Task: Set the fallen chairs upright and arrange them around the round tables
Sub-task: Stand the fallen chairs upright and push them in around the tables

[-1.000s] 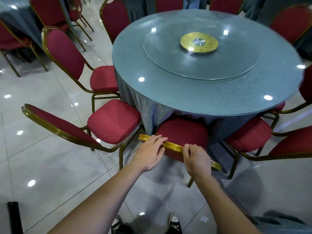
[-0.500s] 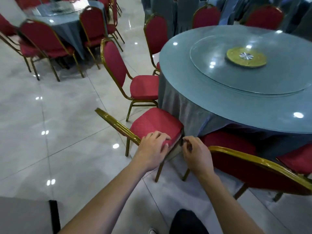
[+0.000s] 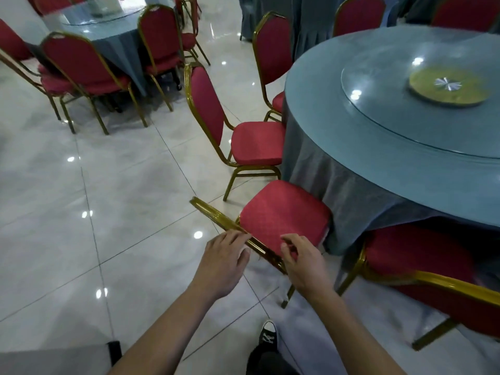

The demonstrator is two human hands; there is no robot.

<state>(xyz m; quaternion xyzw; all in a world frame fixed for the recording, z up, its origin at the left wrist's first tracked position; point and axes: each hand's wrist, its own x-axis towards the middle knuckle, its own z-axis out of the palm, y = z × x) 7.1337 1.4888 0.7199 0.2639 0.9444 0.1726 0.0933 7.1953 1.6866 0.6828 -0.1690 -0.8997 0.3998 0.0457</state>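
- Left hand laid over the gold top rail of the near chair, fingers curled onto the rail, grasping it.
- Right hand just beside the same rail at its nearer end, fingers loosely bent and parted; cannot tell whether touching the rail or clear of it.
- Near chair upright, seen from above and behind, red padded seat tucked against the hanging cloth of the round table.
- Bare forearms reaching in from the bottom edge; one black-and-white shoe on the floor below the right hand.
- Far left: a second round table under a grey-blue cloth and glass top, ringed by upright red chairs.
- Middle: floor of large pale glossy tiles, thin dark joints, spots of reflected ceiling light.
- Middle, beyond the hands: another upright chair, seat edge touching the table's cloth; a further chair behind it, also at the table.
- Right: round table covered in a grey-blue cloth falling in folds, round glass turntable on top, gold disc with a silver centre at the middle.
- Lower right: one more chair, red back and gold rail toward the camera, seat under the table edge.
- Chair frames of shiny gold metal tube, backs rounded at the top; cushions of red fabric with a fine dotted weave.
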